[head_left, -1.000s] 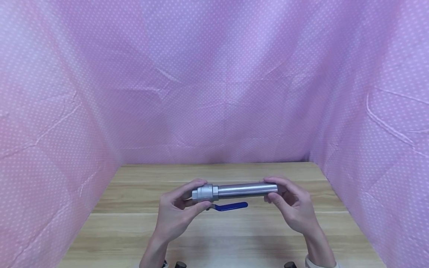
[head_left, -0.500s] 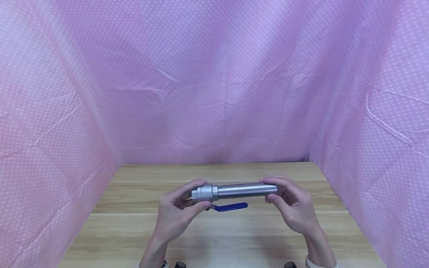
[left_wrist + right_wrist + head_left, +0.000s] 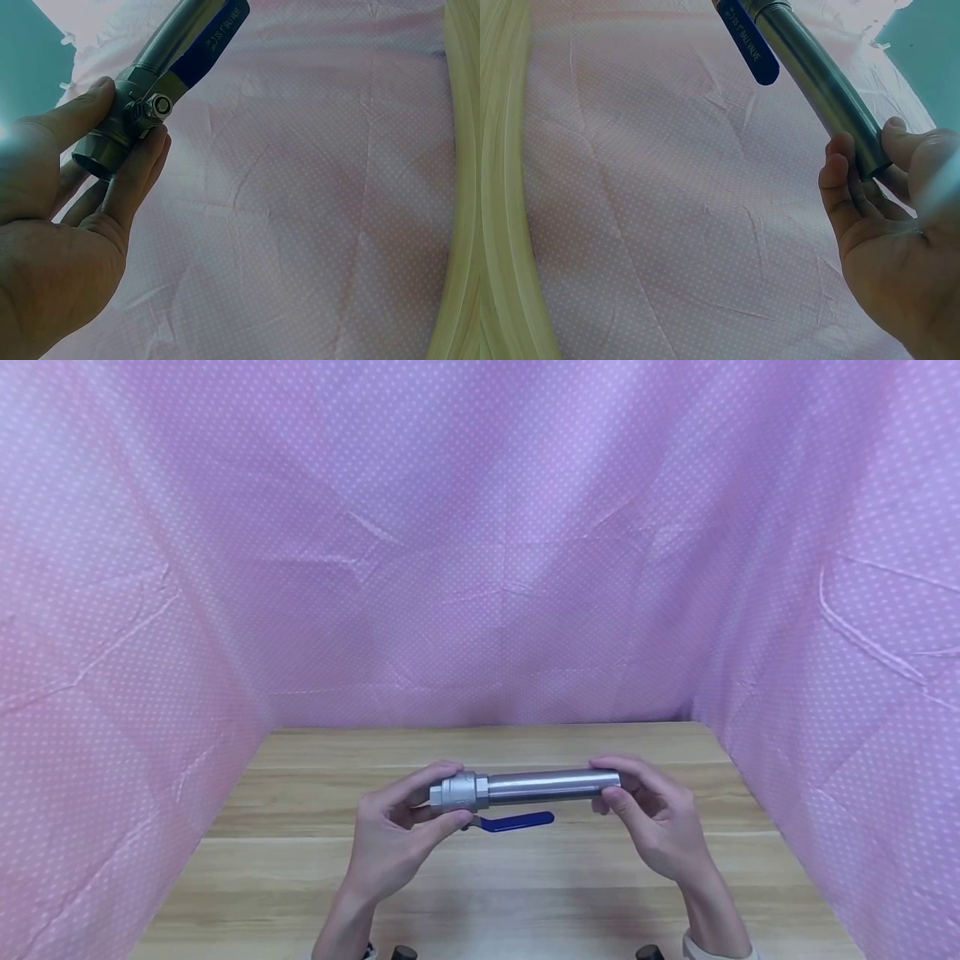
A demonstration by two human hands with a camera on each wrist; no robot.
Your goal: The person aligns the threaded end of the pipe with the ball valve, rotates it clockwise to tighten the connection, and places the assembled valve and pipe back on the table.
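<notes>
A silver ball valve [image 3: 462,792] with a blue lever handle [image 3: 521,822] is held above the table by my left hand [image 3: 393,839], thumb and fingers round its body. Joined to the valve's right end is a smooth metal pipe [image 3: 551,785], lying nearly level. My right hand [image 3: 660,827] pinches the pipe's free end between thumb and fingers. In the left wrist view the valve's open threaded end and stem nut [image 3: 160,106] show. The lever [image 3: 751,45] runs alongside the pipe [image 3: 825,82] in the right wrist view. Whether threads are engaged at the joint is hidden.
A wooden table [image 3: 480,893] lies beneath both hands. Pink dotted cloth [image 3: 480,568] walls it at the back and sides. Two dark round-ended objects [image 3: 404,952] show at the table's near edge.
The fingers and thumb of my right hand shift slightly on the pipe's end. My left hand and the valve stay in place.
</notes>
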